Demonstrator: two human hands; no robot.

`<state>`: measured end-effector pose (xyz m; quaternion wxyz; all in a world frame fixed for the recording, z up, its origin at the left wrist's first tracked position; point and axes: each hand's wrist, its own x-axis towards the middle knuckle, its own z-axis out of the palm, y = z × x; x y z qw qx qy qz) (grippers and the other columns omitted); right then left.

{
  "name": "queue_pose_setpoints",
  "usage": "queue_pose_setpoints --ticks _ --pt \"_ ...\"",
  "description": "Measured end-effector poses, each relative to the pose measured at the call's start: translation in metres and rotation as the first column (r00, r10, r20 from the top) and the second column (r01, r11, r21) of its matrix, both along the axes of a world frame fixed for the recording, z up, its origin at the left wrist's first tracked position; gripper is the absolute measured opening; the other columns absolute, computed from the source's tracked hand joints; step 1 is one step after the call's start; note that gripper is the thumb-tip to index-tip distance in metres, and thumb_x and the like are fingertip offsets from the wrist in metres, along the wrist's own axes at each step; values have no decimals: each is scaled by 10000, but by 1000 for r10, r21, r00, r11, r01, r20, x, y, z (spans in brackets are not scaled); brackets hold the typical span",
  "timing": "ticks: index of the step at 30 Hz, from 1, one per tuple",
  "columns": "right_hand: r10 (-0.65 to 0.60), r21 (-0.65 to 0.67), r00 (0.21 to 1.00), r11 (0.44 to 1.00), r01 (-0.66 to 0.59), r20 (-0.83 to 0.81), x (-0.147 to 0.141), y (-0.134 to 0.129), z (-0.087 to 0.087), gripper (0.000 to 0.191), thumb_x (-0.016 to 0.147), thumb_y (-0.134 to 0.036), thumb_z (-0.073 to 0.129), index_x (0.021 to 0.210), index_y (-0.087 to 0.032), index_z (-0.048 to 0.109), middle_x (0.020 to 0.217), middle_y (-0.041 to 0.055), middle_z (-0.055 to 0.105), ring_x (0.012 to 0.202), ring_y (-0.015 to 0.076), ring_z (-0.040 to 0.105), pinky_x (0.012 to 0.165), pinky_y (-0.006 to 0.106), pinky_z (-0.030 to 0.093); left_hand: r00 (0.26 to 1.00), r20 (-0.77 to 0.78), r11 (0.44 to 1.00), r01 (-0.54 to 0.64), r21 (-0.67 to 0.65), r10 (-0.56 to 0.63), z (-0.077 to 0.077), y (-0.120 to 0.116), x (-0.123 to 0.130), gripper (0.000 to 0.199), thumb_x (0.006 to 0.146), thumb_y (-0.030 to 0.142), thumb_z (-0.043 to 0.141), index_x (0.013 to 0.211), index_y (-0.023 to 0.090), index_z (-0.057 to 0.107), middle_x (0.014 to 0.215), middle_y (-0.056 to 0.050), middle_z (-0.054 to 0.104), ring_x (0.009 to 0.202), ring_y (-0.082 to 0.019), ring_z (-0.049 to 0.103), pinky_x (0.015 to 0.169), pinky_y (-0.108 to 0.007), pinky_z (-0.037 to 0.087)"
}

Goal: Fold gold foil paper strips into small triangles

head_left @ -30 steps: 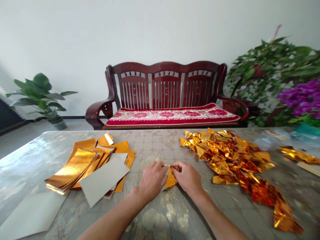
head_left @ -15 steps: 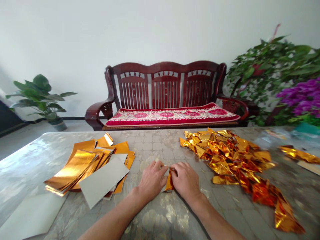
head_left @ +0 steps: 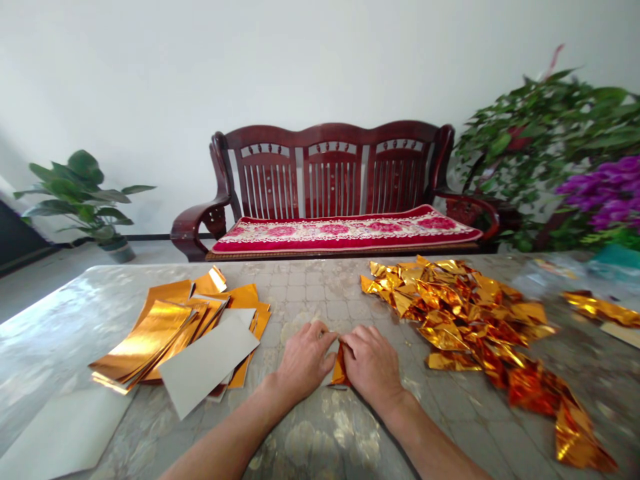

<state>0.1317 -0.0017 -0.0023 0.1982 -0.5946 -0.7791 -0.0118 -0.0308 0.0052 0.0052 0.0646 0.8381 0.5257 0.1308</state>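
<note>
Near the middle of the table, a small piece of gold foil paper [head_left: 339,369] with a pale side is held between both hands. My left hand [head_left: 307,357] pinches its left part, fingers curled. On the other side, my right hand [head_left: 369,360] grips its right edge with bent fingers. Much of the paper is hidden by the fingers. To the left lies a fanned stack of gold foil sheets [head_left: 150,333], with a pale sheet [head_left: 209,363] face up on top. A heap of folded gold foil pieces [head_left: 465,313] spreads to the right.
The patterned table [head_left: 305,293] also bears a pale sheet [head_left: 65,427] at the front left and clear plastic [head_left: 547,275] at the far right. Behind it stands a wooden bench [head_left: 333,173] with a red cushion. A potted plant [head_left: 85,193] and purple flowers [head_left: 607,193] flank it.
The fingers of my right hand have shifted slightly at the top of the foil paper. Both hands otherwise keep their places, and the stack and heap look the same.
</note>
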Motion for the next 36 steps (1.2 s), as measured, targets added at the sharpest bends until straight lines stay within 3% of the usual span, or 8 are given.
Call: queue_pose_setpoints --ticks 13,25,36 --pt "79 12 995 997 -80 64 3 1 1 168 900 -168 573 781 -217 681 835 38 633 873 198 498 737 317 291 1000 17 1000 0 1 0 -1 0 -1 295 869 237 568 1151 294 634 1087 -28 608 1004 -202 573 858 -309 487" --pt "97 -59 993 994 -94 60 3 1 9 183 878 -156 558 760 -213 686 844 46 638 888 196 521 744 313 310 1000 -19 999 25 20 -25 1 1 0 351 875 225 539 1208 315 606 1098 -29 604 986 -207 566 861 -319 475" --pt "82 -160 997 984 -81 4 7 2 9 267 863 -117 506 884 -248 737 844 30 657 868 171 579 705 259 345 999 -29 999 38 39 -37 0 3 -1 293 916 260 508 1170 321 642 1179 -30 604 994 -206 577 898 -346 458"
